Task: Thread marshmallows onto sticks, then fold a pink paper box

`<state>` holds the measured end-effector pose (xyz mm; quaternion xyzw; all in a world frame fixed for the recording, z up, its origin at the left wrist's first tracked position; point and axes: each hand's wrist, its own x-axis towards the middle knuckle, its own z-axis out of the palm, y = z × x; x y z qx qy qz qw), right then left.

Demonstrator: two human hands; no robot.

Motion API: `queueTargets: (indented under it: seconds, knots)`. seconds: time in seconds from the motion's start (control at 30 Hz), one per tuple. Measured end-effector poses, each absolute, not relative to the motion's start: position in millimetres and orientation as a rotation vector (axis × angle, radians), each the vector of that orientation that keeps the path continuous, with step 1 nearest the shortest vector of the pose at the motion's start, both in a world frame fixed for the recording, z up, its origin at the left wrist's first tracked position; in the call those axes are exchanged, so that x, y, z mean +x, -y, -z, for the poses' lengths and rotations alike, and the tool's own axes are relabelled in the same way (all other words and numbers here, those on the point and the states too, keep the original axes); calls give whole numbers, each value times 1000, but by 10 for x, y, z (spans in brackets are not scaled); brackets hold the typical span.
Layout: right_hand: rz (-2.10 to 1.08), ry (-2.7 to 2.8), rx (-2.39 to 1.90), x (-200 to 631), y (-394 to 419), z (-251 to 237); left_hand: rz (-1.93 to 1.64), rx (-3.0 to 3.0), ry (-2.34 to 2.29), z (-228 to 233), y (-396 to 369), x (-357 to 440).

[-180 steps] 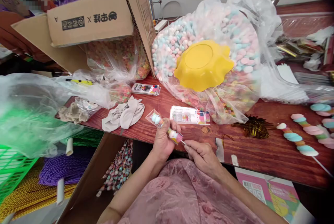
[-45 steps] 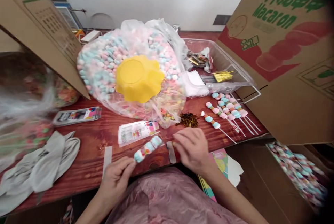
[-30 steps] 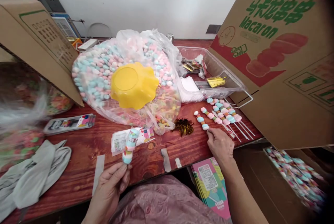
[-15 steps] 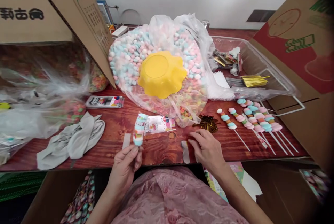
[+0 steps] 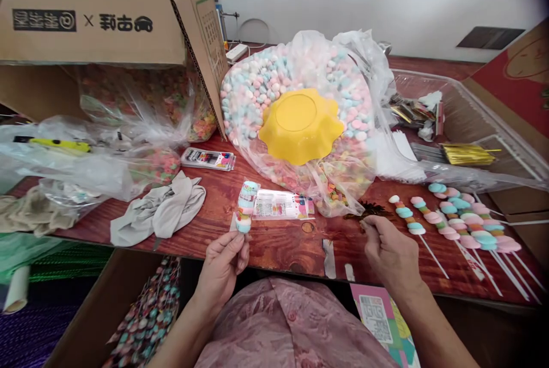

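left hand (image 5: 226, 260): pinching wrapped marshmallow skewer (image 5: 246, 208), near-upright, beside printed wrappers (image 5: 283, 206) | right hand (image 5: 392, 250): fingers narrow at dark-gold strands (image 5: 373, 209), can't tell from here if gripping any

Wrapped skewer (image 5: 246, 208), centre: light blue, white and pinkish bands, yellow-orange bits low down. Loose skewers (image 5: 472, 219), lower right: pink and light blue, orange-brown and green between, white sticks. Tinsel (image 5: 374, 209), right of centre: dark brown-gold. Bowl (image 5: 295, 122), centre: solid yellow. Sweets (image 5: 266, 84) around it: pink, pale blue, white. Table (image 5: 278, 253): red-brown, streaky wood grain. Carton (image 5: 94, 42), upper left: tan, black print. Labels (image 5: 278, 206), mid-frame: white, dark print, multicolour right end. Cloth (image 5: 158, 210), left: plain light grey. Rope (image 5: 55, 322), lower left: purple. Shirt (image 5: 287, 328), bottom: dusty pink, tone-on-tone floral.
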<state>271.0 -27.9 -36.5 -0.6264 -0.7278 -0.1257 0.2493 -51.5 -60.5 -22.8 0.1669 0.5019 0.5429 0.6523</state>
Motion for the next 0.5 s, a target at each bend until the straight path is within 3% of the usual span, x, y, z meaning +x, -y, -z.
queueTargets:
  seconds: [0.33,0.5]
  knots:
    - [7,2083,-1611,2483,452,346,-1110,328,-980,190,633,-390]
    - [119,2185,-1739,2557,407,543,-1109,336,-1023,226,655,-412]
